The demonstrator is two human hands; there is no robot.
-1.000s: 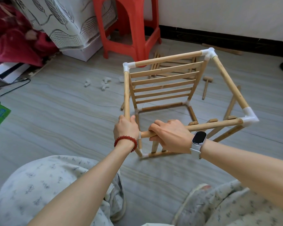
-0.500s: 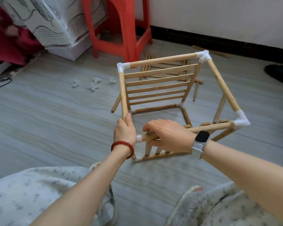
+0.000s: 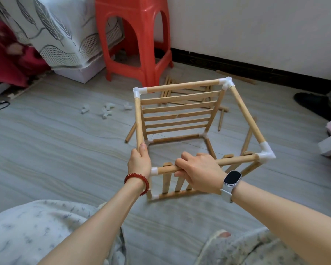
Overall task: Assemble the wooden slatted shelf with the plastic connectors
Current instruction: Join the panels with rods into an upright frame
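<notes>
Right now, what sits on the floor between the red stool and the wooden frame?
In the head view, a spare slatted panel lies flat there, behind the frame and before the stool.

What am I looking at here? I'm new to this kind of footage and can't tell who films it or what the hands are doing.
There is no machine: a person wears a camera on the head, so the one view looks down over their own arms. They sit on the floor building a wooden frame joined by white plastic corner pieces. The left hand, with a red bead bracelet, grips a side rod near the front corner. The right hand, wearing a watch, grips the front rod. On the floor behind lie spare connectors, a slatted panel and loose rods. A red stool stands at the back.
</notes>
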